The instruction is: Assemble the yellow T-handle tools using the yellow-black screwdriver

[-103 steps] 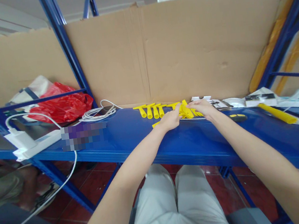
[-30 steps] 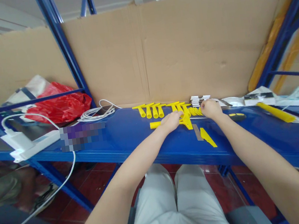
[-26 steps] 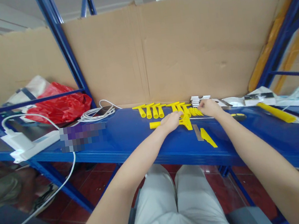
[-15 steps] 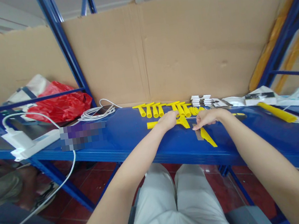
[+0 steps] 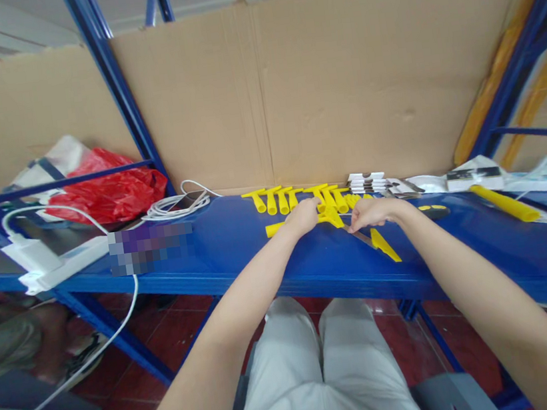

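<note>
My left hand (image 5: 305, 217) is closed around a yellow scraper handle (image 5: 273, 230), whose end sticks out to the left and whose flared head points right. A thin metal blade (image 5: 361, 238) is pinched between the fingers of my right hand (image 5: 372, 212). One end of the blade is close to the scraper's head; whether they touch I cannot tell. On the blue tabletop, by the blade's lower end, is a flat yellow strip (image 5: 384, 245). Behind my hands stands a row of similar yellow scraper handles (image 5: 272, 201), with small yellow pieces (image 5: 352, 200) at its right.
A stack of small white packets (image 5: 367, 182) and loose metal blades (image 5: 402, 186) lie at the back. Farther right are a yellow-and-black tool (image 5: 434, 211) and a yellow tube (image 5: 505, 203). A power strip (image 5: 74, 261) and coiled white cable (image 5: 177, 206) occupy the left.
My right hand has shifted slightly left, bringing the blade closer to the scraper's head. The blade has turned and appears narrower. My left hand and the scraper have moved slightly left.
</note>
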Available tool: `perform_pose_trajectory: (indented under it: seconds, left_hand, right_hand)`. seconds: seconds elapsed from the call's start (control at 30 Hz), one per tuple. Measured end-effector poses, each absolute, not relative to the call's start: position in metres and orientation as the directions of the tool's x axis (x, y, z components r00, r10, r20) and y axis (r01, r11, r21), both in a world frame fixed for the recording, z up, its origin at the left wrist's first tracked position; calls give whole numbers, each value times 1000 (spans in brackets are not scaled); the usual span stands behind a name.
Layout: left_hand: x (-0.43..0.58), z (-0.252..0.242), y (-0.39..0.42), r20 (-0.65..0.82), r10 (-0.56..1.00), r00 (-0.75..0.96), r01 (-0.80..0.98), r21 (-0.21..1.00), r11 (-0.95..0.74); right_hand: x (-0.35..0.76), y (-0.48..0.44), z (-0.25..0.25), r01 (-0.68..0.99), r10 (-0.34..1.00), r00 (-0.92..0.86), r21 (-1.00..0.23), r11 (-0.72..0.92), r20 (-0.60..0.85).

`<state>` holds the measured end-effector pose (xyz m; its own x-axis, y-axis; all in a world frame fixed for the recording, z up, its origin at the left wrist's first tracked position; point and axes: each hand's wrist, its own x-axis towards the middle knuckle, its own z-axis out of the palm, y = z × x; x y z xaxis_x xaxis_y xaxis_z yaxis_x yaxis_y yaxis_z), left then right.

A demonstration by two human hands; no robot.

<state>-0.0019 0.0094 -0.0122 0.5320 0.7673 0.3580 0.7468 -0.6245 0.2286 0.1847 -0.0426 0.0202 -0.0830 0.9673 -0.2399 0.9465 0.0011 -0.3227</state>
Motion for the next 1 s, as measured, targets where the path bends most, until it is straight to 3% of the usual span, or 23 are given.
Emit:
perform_pose_trajectory:
  seconds: [0.3, 0.67, 0.87, 1.0]
  left_hand:
    - [-6, -11, 11, 430, 789, 440, 761, 288, -582]
    - [-8, -6, 5, 369, 860, 352, 848, 263, -460]
    - [-6, -2, -1, 314, 880, 356, 842, 300, -448]
    - [-7, -3, -2, 303, 862, 406, 842, 244, -482]
  right_hand:
    - [188, -36, 16, 933, 961, -132, -357, 38, -242]
    - [193, -35, 9, 758, 965, -161, -652, -13, -206]
    - [193, -36, 9, 651, 995, -65, -759, -14, -73]
    - [191, -32, 9, 571, 996, 91, -820, -41, 13]
